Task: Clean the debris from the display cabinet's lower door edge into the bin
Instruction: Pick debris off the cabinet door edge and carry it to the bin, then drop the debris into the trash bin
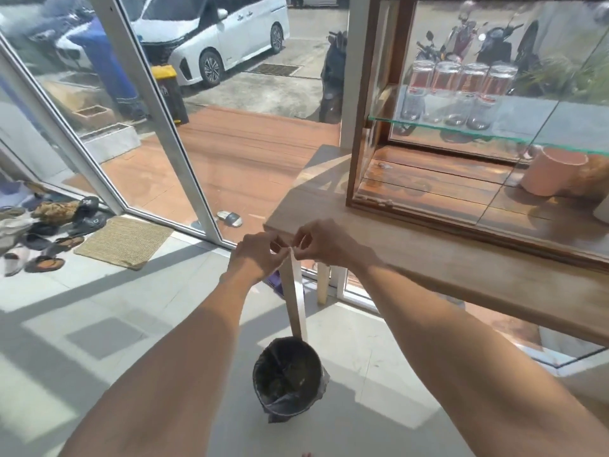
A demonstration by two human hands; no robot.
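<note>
The left hand and the right hand are meeting in front of the table's corner, fingertips pinched together. Something tiny and pale is sitting between them — maybe a bit of debris, but it is too small to be sure. Neither hand is holding anything bigger.

The bin is standing on the floor right under the hands, beside the table leg. It has a dark bag inside, and what is in the bag is hard to make out.

The table is carrying the display cabinet, which is sitting well apart from the hands, up and to the right. Along the cabinet's lower door edge, near its front left corner, some little white bits are showing — that looks like debris that is not picked up yet. Inside, drinking glasses are standing on a glass shelf.

So the job looks partly done at most. One small bit seems ready to drop in the bin, and more bits are waiting on the edge.
</note>
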